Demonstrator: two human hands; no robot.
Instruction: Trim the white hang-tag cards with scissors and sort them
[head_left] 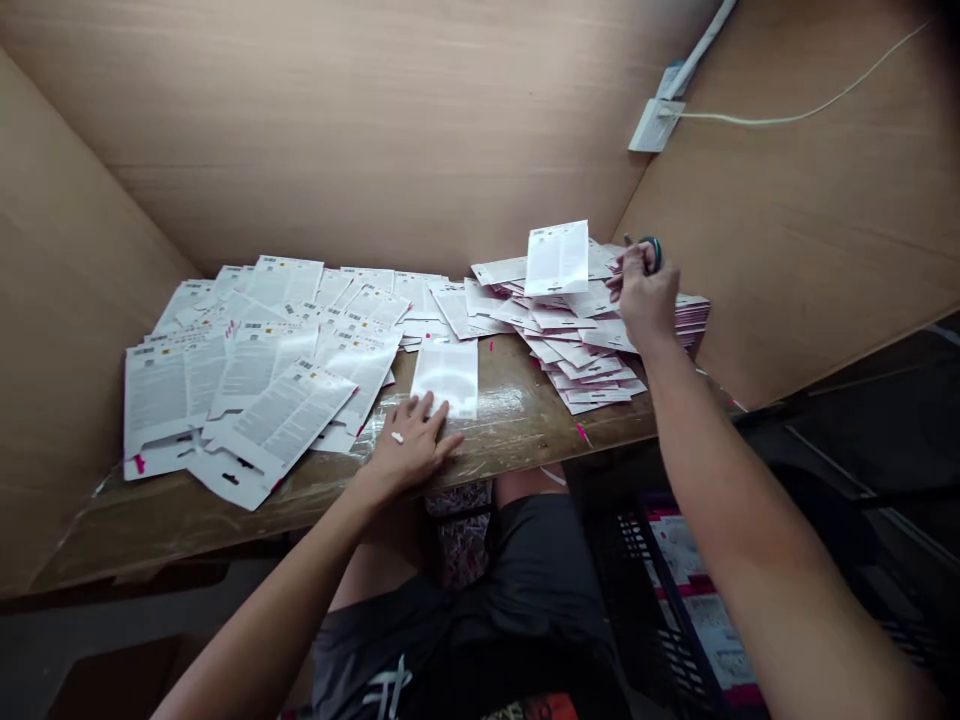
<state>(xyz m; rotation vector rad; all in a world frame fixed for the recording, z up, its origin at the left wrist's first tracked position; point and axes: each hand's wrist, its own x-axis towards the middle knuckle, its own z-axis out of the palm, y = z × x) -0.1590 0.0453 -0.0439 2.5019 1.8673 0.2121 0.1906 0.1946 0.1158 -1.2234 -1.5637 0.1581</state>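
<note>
My left hand point(411, 440) lies with its fingers spread on the table, fingertips on the lower edge of a white printed packet point(450, 375). At the right, my right hand point(646, 290) is closed around scissors with a dark green handle point(654, 252), above a stack of packets point(585, 350); the blades are hard to make out. One packet point(557, 258) rests on top of that stack, close to my right hand. Many printed packets with hang holes point(274, 420) lie overlapping on the left half of the table.
Cardboard walls point(375, 130) enclose the wooden table point(517, 420) at the back and sides. Small pink scraps point(582, 433) lie near its front edge. A white power strip point(657, 124) with cables hangs at the upper right. Below right stands a dark crate point(675, 640) holding packages.
</note>
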